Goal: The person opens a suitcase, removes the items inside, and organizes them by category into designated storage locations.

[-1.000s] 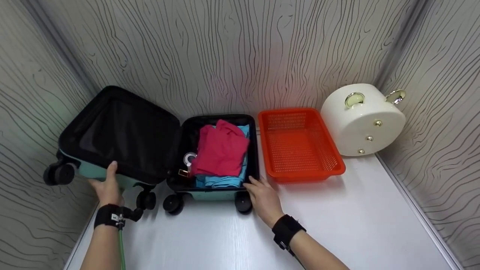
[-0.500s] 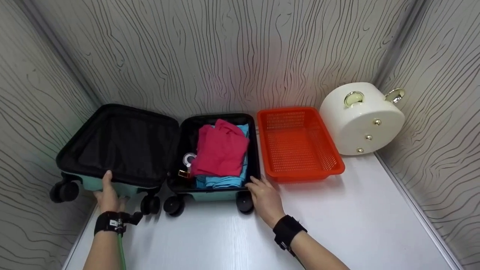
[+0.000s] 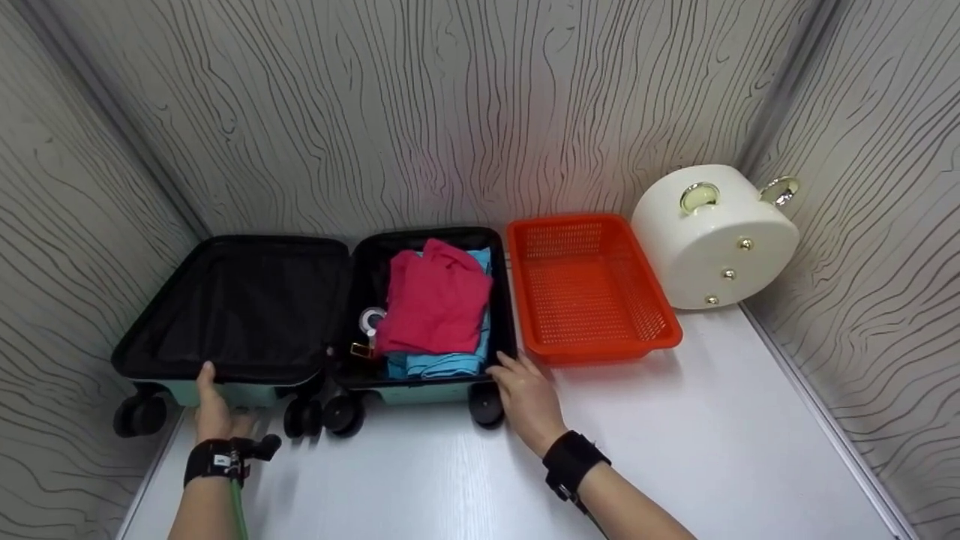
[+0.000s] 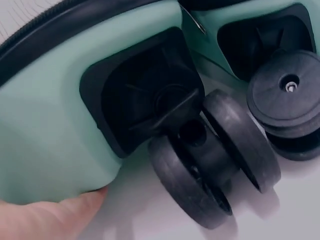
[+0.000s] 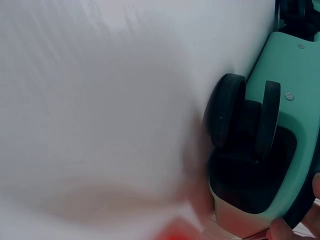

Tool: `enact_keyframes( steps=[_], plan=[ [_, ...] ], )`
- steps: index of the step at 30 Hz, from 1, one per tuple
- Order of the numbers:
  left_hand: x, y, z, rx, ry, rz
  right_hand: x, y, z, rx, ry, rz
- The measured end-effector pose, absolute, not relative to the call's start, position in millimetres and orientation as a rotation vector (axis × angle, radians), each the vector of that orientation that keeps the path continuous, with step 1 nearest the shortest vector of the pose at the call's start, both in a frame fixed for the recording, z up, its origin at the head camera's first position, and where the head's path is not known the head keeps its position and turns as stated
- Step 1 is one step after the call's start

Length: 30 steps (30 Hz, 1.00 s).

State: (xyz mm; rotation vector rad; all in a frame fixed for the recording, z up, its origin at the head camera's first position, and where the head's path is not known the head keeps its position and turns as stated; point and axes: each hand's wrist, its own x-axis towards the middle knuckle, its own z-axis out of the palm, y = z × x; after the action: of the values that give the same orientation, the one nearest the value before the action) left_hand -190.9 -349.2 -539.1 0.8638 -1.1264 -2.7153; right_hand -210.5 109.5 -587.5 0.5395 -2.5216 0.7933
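Note:
A mint-green suitcase [image 3: 422,393] with black lining lies spread open on the white table. My left hand [image 3: 217,420] holds its left half [image 3: 255,307] by the near side, thumb up at the black rim and fingers below. In the left wrist view, fingers [image 4: 55,215] touch the underside of the green shell beside a black wheel [image 4: 210,160]. At the near right corner of the other half, my right hand [image 3: 531,401] grips the rim, fingertips [image 5: 281,230] bent against it. Inside that half lie folded pink cloth [image 3: 435,300] and blue cloth [image 3: 446,365].
A round white-and-silver item [image 3: 371,321] and a small gold-framed item [image 3: 361,350] sit left of the cloth. Right of the suitcase stands a red plastic basket [image 3: 600,352], with a white round case [image 3: 712,240] leaning beyond it. Patterned walls [image 3: 450,112] enclose the table.
The suitcase's left half has come down from a steep tilt to lying nearly flat, my left hand lowering with it. My right hand stays at the corner.

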Motion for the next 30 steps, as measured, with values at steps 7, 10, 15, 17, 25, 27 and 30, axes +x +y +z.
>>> enact_keyframes(
  steps=[7, 10, 15, 17, 25, 27, 30],
  plan=[
    [-188, -352, -541, 0.89, -0.918, -2.867, -209, 106, -588, 0.557, -2.512, 0.795],
    [-187, -351, -539, 0.864, -1.007, -2.863, -208, 106, -588, 0.559, -2.523, 0.797],
    [-187, -348, -533, 0.908, -1.308, -2.722, -208, 108, -587, 0.551, -2.536, 0.815],
    [-189, -348, -531, 0.96, -1.445, -2.631, -208, 108, -587, 0.549, -2.542, 0.819],
    [-195, -358, -542, 1.078, -1.733, -2.389, -209, 106, -587, 0.55, -2.533, 0.808],
    [-196, -361, -545, 1.105, -1.742, -2.356, -210, 104, -587, 0.556, -2.525, 0.8],
    [-198, -363, -550, 1.134, -1.817, -2.268, -209, 101, -587, 0.555, -2.515, 0.798]
  ],
)
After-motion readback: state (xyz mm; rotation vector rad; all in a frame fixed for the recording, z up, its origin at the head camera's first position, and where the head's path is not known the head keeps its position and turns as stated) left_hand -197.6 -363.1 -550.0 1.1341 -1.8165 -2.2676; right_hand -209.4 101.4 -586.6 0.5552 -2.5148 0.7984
